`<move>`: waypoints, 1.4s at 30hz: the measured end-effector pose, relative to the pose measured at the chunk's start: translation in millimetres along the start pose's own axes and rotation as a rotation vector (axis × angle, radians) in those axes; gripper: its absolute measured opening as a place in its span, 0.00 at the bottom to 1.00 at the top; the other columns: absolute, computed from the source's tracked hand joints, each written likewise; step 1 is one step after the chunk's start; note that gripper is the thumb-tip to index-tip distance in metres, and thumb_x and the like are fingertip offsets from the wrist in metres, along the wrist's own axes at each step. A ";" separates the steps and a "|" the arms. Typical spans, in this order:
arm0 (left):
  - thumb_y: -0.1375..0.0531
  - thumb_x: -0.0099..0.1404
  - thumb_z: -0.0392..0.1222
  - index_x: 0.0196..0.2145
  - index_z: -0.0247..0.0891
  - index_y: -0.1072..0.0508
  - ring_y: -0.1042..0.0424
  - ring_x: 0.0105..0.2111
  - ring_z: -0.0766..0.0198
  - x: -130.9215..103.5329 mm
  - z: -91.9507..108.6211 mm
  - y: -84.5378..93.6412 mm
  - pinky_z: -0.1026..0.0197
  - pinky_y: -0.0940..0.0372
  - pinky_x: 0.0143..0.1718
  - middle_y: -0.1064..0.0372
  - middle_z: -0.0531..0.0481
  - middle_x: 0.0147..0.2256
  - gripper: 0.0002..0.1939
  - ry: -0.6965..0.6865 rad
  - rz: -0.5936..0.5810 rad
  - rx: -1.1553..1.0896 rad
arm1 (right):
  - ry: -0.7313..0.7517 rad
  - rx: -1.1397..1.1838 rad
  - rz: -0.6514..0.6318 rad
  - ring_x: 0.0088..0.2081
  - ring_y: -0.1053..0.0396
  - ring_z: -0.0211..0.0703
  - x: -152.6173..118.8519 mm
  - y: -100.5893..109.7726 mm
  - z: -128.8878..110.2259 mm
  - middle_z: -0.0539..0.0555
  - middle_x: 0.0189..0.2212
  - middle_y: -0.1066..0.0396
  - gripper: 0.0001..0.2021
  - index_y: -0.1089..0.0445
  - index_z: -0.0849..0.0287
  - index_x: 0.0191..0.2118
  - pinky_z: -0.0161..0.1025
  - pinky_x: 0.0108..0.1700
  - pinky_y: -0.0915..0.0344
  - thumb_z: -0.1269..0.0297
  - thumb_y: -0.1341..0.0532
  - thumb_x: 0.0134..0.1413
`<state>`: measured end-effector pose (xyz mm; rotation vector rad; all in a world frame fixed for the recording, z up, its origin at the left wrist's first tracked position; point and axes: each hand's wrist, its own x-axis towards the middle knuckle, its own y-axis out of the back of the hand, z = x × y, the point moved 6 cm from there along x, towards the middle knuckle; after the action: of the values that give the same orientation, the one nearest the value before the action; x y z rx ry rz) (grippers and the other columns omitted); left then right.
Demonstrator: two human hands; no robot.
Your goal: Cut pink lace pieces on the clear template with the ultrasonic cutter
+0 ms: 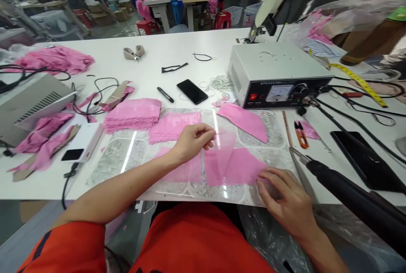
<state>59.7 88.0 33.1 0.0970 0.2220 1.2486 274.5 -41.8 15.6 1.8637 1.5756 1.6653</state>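
Observation:
My left hand point(196, 141) is closed in a pinch above the middle of the work area, holding the edge of a thin clear sheet point(226, 137). The sheet rises over a pink fabric piece point(242, 165) lying flat near the table's front edge. At that piece's right end, my right hand point(283, 192) rests with its fingertips on the fabric edge, thumb and fingers apart. Another pink piece point(180, 167) lies under clear plastic, partly behind my left forearm. Behind my left hand are a pink stack point(179, 124) and a single curved pink piece point(244, 121).
A grey control box point(279, 70) stands at the back right, beside orange snips point(300, 134). A black-handled tool point(336, 180) reaches in from the right. A phone point(192, 91), a marker point(165, 94) and a white device point(83, 142) lie farther back and left.

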 end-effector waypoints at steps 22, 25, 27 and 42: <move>0.43 0.66 0.47 0.36 0.39 0.24 0.25 0.27 0.64 -157.2 -76.3 119.2 0.64 0.31 0.30 0.22 0.51 0.30 0.12 -0.072 0.560 0.422 | 0.057 0.123 -0.412 0.31 0.30 0.41 81.2 -101.1 -73.3 0.51 0.28 0.26 0.05 0.29 0.56 0.33 0.39 0.33 0.32 0.69 0.41 0.58; 0.44 0.67 0.47 0.36 0.40 0.23 0.24 0.31 0.63 -157.7 -75.2 119.1 0.64 0.31 0.34 0.21 0.50 0.34 0.12 -0.125 0.551 0.507 | 0.121 0.187 -0.479 0.32 0.29 0.40 73.1 -96.2 -86.0 0.51 0.29 0.26 0.06 0.29 0.55 0.34 0.37 0.34 0.32 0.71 0.42 0.58; 0.45 0.68 0.47 0.37 0.41 0.24 0.24 0.33 0.62 -157.3 -76.3 119.5 0.62 0.30 0.36 0.21 0.49 0.36 0.12 -0.135 0.544 0.528 | 0.132 0.186 -0.510 0.32 0.29 0.40 66.9 -94.0 -88.2 0.51 0.29 0.26 0.06 0.29 0.55 0.35 0.37 0.33 0.32 0.71 0.42 0.58; 0.47 0.69 0.46 0.35 0.41 0.27 0.25 0.33 0.61 -157.0 -73.9 117.6 0.59 0.30 0.38 0.25 0.49 0.33 0.11 -0.148 0.550 0.578 | -0.208 0.031 -0.650 0.26 0.33 0.38 96.8 -125.0 -60.4 0.50 0.25 0.28 0.07 0.30 0.56 0.26 0.36 0.29 0.41 0.64 0.41 0.53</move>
<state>-112.6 -27.2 1.8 0.7894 0.4426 1.6806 137.0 56.4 6.4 1.2707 1.8461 1.1264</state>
